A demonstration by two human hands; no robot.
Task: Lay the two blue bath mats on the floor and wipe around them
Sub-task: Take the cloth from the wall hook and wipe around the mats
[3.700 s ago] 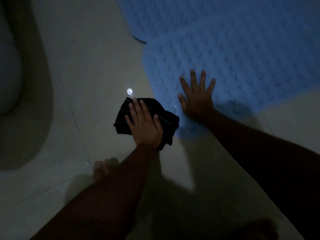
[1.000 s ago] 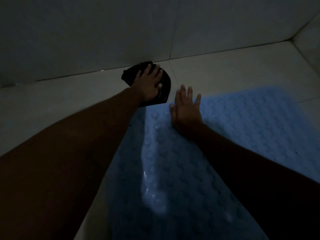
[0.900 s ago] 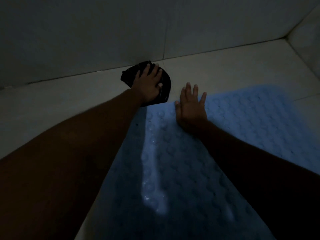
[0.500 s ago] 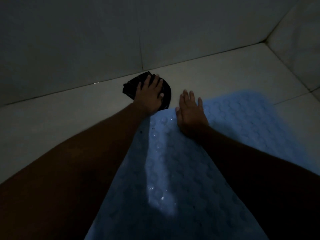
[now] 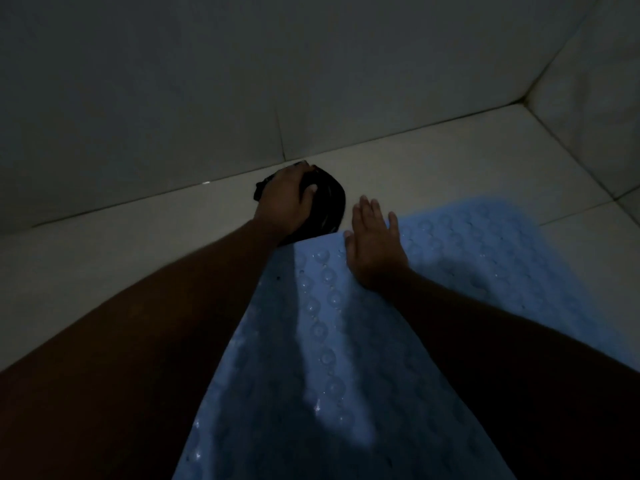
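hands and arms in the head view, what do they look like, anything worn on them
Both forearms are bare as far as the frame shows: no sleeves, gloves, watch or bracelet visible. The left hand and right hand show no rings that can be made out, though the light is dim. Nails look short and unpainted. Both arms come in long from the bottom edge.

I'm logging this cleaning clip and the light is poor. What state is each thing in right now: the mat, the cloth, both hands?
blue bath mat: lying flat on the floor, bumpy side up, a few droplets glinting.
black cloth: bunched, on the floor tile by the wall base, just beyond the mat's edge.
left hand: fingers curled over the cloth, gripping it.
right hand: open, palm flat on the mat's far edge.
floor: pale tile, dim.
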